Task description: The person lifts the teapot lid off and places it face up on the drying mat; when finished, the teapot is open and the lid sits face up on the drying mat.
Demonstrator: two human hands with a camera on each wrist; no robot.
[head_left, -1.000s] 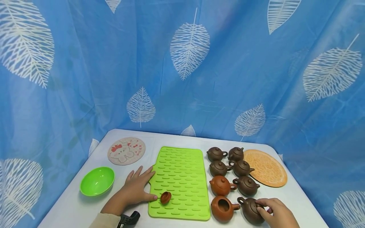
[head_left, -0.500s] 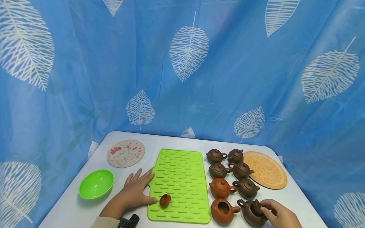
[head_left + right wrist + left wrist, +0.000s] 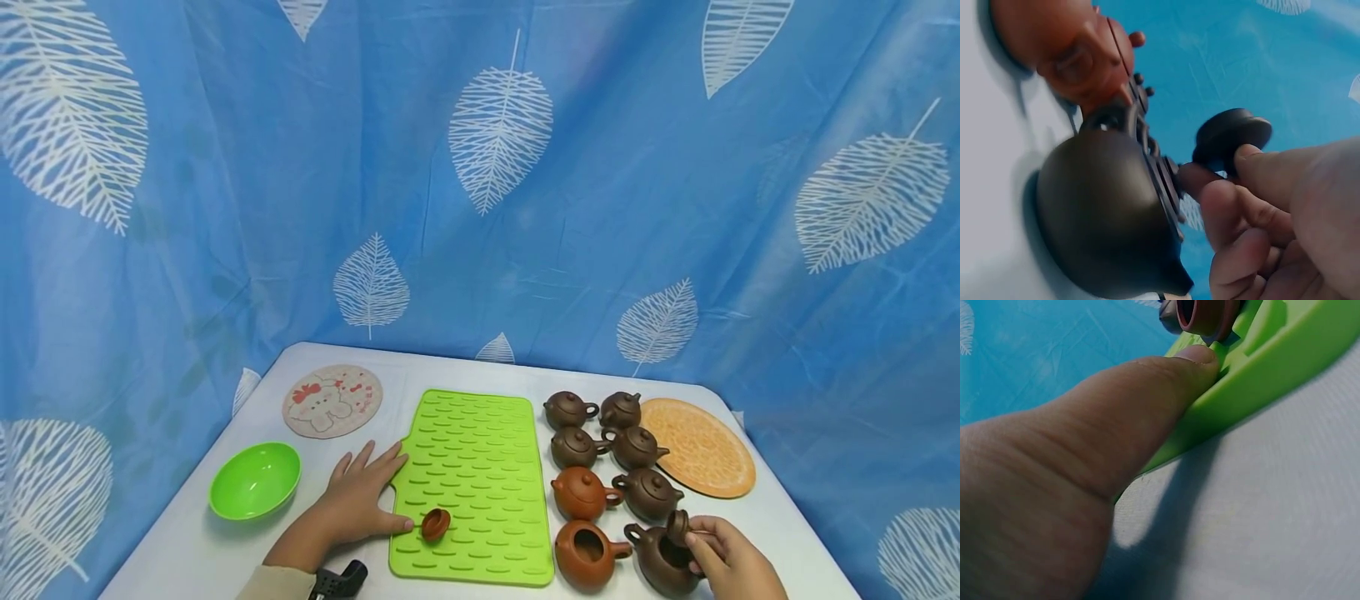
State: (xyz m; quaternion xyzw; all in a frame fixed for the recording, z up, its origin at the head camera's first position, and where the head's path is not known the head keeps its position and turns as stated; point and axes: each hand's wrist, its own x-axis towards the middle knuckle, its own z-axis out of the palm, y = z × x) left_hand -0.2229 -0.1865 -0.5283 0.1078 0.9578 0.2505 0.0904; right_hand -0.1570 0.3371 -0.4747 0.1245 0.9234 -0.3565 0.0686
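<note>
My right hand (image 3: pixel 731 560) pinches a dark brown teapot lid (image 3: pixel 1232 134) between thumb and fingers, tilted up on edge. Below it stands the dark brown teapot (image 3: pixel 1100 212), its opening uncovered. Spread fingers of my left hand (image 3: pixel 363 500) rest along the left edge of the green ridged mat (image 3: pixel 480 467). Close to the left thumb, a reddish-brown teapot lid (image 3: pixel 435 524) lies tipped on that mat. The left wrist view shows the thumb (image 3: pixel 1166 381) pressing on the mat's edge. Left of the uncovered dark pot is a reddish-brown teapot (image 3: pixel 587 557), also without a lid.
Several lidded dark teapots (image 3: pixel 651 493) and one lidded reddish teapot (image 3: pixel 585 492) stand in two rows behind. A round orange mat (image 3: pixel 705 450) lies at the right. On the left are a green bowl (image 3: pixel 255 482) and a round pink mat (image 3: pixel 332 402) with a cartoon print.
My right hand has lifted the dark lid off its teapot and turned it on edge above the opening. The left hand has stayed in place on the mat.
</note>
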